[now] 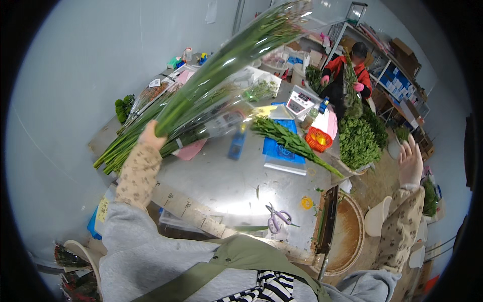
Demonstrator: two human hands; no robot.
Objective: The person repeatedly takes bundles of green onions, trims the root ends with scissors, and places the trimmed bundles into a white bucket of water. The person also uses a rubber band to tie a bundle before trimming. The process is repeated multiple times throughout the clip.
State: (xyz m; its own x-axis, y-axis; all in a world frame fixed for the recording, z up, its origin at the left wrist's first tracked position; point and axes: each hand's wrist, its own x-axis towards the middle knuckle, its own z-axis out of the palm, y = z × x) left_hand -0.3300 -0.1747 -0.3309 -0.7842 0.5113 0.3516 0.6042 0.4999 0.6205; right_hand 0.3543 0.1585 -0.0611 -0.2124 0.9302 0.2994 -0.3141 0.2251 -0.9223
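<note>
My left hand (pixel 153 136) grips the stem end of a long flower bunch in a clear plastic sleeve (pixel 226 62), held slantwise above the metal table (pixel 211 177). Under it, more wrapped bunches with green stems (pixel 124 145) lie on the table's left part. My right hand (pixel 410 162) is raised at the far right, fingers apart, holding nothing. Purple-handled scissors (pixel 278 219) lie near the front edge. A leafy green bunch (pixel 292 141) rests across a blue plastic bag (pixel 277 154), beside a red basket (pixel 319 139). A blue tape dispenser or similar blue tool (pixel 237 143) lies mid-table.
A co-worker (pixel 349 75) in red with pink gloves holds tall greenery across the table. Leafy foliage (pixel 358 143) stands at the table's right. A round tub (pixel 345 234) and a white bucket (pixel 377 217) stand on the floor. Shelves (pixel 390 71) with boxes line the back.
</note>
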